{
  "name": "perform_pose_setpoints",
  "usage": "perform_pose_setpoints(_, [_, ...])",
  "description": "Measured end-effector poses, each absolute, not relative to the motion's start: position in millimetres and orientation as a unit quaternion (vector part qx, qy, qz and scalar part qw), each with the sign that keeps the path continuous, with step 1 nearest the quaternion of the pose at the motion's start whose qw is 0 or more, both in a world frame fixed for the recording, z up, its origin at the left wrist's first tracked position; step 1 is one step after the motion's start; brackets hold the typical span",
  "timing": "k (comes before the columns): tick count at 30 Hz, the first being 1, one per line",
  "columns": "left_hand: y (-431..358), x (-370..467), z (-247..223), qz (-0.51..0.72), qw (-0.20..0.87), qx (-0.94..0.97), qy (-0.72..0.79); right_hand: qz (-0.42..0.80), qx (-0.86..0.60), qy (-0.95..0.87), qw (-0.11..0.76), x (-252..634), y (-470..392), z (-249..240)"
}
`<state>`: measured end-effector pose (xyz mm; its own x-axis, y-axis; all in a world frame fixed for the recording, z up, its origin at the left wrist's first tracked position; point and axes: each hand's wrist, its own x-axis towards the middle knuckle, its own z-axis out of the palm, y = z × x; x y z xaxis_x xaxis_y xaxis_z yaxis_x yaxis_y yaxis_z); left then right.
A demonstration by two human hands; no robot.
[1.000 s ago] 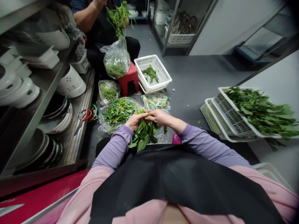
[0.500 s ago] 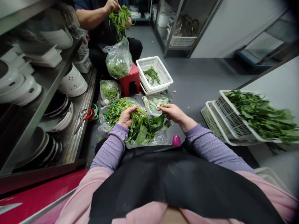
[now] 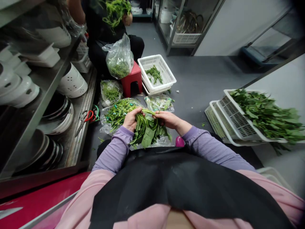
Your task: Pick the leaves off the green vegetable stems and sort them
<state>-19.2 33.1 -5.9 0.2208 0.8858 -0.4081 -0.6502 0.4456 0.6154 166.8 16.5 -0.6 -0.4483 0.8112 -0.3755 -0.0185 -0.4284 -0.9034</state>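
My left hand is closed round a bunch of green stems, whose leaves hang down over my lap. Fingers pinched, my right hand holds the end of a pale green stem that reaches across from the bunch. Under and behind my hands, a pile of cut greens lies on clear plastic. A clear bag with greens lies just beyond my right hand. Part of a bright pink object shows beside my right wrist.
White baskets and a red stool bearing a bagged bundle stand ahead. A person holds greens there. Leafy greens fill tilted baskets at right. At left, a metal shelf holds scissors, bowls and plates.
My right hand has moved left, close to my left hand, and now grips a stem at the bunch. The other person's raised hand has moved out of view at the top.
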Motion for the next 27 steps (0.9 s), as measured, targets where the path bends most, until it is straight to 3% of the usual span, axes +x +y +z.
perform_pose_setpoints(7, [28, -17, -1, 0.504, 0.776, 0.178, 0.336, 0.826, -0.293, -0.434, 0.21, 175, 19, 17])
perform_pose_setpoints(17, [27, -22, 1, 0.545, 0.703, 0.286, 0.357, 0.833, -0.296, -0.421, 0.204, 171, 7, 15])
perform_pose_setpoints(23, [12, -25, 16, 0.56, 0.532, 0.49, 0.404, 0.687, -0.452, -0.5, 0.27, 164, 1, 16])
perform_pose_setpoints(27, [-11, -14, 32, 0.54, 0.505, 0.502, 0.448, 0.646, -0.492, -0.446, 0.377, 154, 6, 1])
